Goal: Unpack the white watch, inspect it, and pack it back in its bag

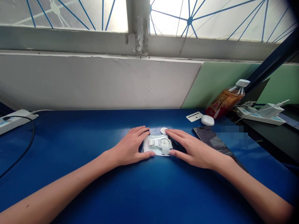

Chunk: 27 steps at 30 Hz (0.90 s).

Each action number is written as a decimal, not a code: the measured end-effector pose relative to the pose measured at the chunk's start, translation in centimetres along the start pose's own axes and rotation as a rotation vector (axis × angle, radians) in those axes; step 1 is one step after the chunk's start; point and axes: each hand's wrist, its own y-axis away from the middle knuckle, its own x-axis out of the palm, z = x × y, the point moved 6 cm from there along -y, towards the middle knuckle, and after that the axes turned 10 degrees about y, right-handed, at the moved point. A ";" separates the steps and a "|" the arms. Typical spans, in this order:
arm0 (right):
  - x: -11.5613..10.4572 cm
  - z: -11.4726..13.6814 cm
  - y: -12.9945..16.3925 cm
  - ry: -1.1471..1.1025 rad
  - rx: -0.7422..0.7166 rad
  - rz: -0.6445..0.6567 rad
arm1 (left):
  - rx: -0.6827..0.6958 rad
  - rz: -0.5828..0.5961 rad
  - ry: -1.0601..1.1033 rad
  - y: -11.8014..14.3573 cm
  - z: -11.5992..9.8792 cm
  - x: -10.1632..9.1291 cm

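Note:
A white wristwatch (164, 143) lies inside a flat clear plastic package (146, 147) on the blue table. My left hand (133, 146) grips the package at its left end, thumb along the near edge and fingers at the far edge. On the other end, my right hand (189, 147) holds it the same way, its thumb at the near right corner. Just behind the package, a small round white disc (163, 130) touches or lies beside my right fingertips; contact is unclear. Parts of the package's ends are hidden by the hands.
On the right lie a dark phone (213, 138), a white earbud case (207, 120) and a white card (194, 116). A drink bottle (225, 101) leans behind them, near a power strip (260, 115). Another power strip (17, 119) with a black cable (33, 137) is at left.

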 end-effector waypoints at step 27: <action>-0.3 -1.1 0.1 -0.028 0.019 0.079 | 0.063 -0.014 0.007 -0.1 0.2 -0.5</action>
